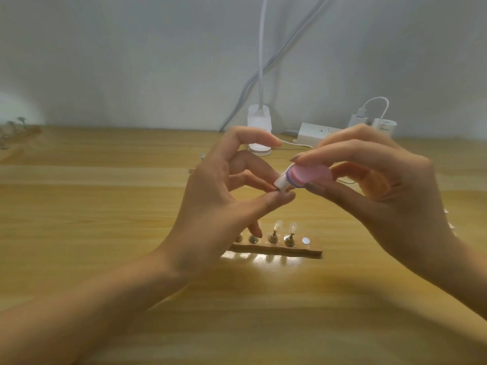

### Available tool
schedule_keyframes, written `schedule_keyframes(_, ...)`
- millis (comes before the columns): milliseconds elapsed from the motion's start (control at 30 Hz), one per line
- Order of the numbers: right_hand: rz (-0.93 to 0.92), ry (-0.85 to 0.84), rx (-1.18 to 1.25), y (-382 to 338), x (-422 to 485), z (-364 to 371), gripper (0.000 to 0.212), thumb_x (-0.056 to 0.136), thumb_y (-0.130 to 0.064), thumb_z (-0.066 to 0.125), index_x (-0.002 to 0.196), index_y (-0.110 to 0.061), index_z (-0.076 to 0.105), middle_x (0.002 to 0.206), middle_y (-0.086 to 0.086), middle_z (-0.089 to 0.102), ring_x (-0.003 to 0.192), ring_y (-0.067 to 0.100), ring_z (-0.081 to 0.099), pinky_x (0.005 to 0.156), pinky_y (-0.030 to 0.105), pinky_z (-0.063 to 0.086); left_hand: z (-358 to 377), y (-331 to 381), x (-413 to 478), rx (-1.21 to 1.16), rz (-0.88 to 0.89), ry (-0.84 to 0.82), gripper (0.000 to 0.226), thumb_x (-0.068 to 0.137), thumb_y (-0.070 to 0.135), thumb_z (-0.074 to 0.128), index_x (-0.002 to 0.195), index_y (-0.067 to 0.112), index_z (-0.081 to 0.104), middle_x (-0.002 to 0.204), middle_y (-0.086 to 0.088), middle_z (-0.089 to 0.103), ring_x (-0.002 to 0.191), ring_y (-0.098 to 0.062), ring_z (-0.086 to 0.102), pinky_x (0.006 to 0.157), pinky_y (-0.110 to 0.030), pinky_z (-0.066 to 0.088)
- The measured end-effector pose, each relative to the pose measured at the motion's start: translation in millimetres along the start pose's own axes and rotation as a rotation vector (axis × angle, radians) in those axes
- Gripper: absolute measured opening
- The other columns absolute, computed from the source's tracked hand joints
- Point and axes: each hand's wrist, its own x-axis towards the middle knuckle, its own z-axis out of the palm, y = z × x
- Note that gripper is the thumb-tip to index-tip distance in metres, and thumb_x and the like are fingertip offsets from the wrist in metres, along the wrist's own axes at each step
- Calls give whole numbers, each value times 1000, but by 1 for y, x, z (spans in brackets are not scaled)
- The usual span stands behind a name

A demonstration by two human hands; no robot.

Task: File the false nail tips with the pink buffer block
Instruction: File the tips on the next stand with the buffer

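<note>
two hands (left hand [210,206], right hand [395,188]); one pink buffer block [313,175]; two mounted nail tips [278,224]; four metal stands [289,240] visible on one wooden holder [303,251]; one power strip [316,133].

Single head view, facing forward-down over table [105,180], close; edges seemingly blurred.

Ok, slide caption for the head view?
Right hand holds pink buffer block to a nail tip pinched in left hand, above wooden stand.
</note>
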Motion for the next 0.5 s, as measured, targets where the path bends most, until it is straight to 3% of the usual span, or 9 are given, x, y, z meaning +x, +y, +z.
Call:
schedule_keyframes(200,-16,-2,-53,2,3,-4,21,87,-21,70,108,-19,69,102,6,66,95,24,65,73,32,56,2,0,0,-24,0,1,45,83,6,78,120,21,57,85,1,74,84,-22,75,46,-28,56)
schedule_keyframes(367,-23,-32,-111,9,2,-4,20,87,-24,69,106,-18,70,101,4,69,93,21,65,72,35,54,1,0,1,21,19,17,55,79,10,82,123,25,53,79,1,73,86,-20,76,47,-34,59)
schedule_keyframes(500,-33,-6,-83,9,1,-5,20,89,-25,71,108,-19,70,102,5,70,95,26,65,73,36,52,0,-1,3,47,19,-1,59,79,6,82,125,23,50,84,2,76,87,-18,75,43,-29,55)
